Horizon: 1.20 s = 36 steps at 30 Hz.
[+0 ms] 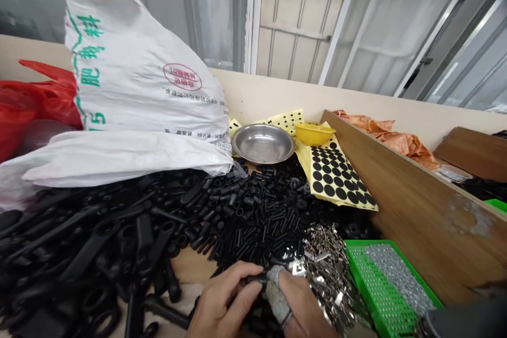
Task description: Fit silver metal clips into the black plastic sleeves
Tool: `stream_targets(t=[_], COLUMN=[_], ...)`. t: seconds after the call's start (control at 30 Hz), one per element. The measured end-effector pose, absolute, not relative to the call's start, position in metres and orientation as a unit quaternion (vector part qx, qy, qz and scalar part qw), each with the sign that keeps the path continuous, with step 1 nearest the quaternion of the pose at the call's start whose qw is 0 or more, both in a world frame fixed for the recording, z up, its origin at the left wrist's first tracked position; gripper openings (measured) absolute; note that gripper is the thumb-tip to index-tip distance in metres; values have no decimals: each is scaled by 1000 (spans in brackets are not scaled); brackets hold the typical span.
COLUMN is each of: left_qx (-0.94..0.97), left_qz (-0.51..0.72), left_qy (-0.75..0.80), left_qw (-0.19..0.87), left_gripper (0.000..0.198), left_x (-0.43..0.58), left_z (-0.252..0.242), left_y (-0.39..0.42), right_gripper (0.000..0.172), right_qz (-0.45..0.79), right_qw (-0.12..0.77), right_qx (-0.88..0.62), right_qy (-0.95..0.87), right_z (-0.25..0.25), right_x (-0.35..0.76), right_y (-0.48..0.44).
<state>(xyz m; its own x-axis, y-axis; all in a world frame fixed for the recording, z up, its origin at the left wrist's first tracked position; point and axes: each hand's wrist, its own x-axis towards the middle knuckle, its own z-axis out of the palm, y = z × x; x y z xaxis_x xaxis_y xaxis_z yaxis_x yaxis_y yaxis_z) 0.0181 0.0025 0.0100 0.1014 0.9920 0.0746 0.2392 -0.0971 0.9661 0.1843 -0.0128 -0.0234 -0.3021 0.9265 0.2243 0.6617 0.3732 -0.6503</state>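
Small black part (pixel 257 278) low-center in my feed, long axis roughly left-right. Left hand (pixel 227 300) is nearer, thumb and forefinger pinching it. Right hand (pixel 304 306) curls in at the part's right end, grey wrap (pixel 276 296) at its fingers; I can't tell if it's gripping. Black pile (pixel 253 208) ahead, shiny metal pieces (pixel 330 266) right, green basket (pixel 358 243) beyond.
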Motion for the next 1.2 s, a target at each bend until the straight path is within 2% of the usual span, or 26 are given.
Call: stream_targets(t=[0.1, 0.17, 0.33, 0.47, 0.53, 0.63, 0.83, 1.0, 1.2], left_qx=[596, 603, 677, 742, 783, 825, 843, 849, 846], left_qz=[391, 385, 376, 356, 317, 248, 199, 196, 247], left_qy=[498, 496, 534, 521, 513, 504, 500, 491, 472], left_qw=[494, 492, 340, 226, 153, 64, 10, 0, 19], left_gripper=[22, 24, 19, 17, 20, 23, 23, 23, 26], left_x=[9, 1, -17, -17, -13, -4, 11, 11, 1], left_z=[9, 6, 8, 13, 15, 15, 11, 6, -1], left_y=[7, 11, 33, 58, 70, 84, 98, 104, 109], right_gripper=[26, 25, 21, 40, 44, 44, 38, 33, 23], right_qz=[237, 242, 225, 212, 210, 200, 185, 152, 56], right_qw=[328, 327, 228, 171, 162, 158, 180, 198, 118], right_qx=[-566, -579, -564, -562, -559, -542, -539, -543, -612], right_qy=[-718, -707, -761, -781, -786, -801, -802, -802, -780], right_z=[-13, -7, 0, -7, -7, -1, 3, 5, 18], right_x=[184, 186, 194, 198, 198, 194, 189, 188, 169], right_y=[-22, -22, -7, -1, 0, 2, 7, 23, 78])
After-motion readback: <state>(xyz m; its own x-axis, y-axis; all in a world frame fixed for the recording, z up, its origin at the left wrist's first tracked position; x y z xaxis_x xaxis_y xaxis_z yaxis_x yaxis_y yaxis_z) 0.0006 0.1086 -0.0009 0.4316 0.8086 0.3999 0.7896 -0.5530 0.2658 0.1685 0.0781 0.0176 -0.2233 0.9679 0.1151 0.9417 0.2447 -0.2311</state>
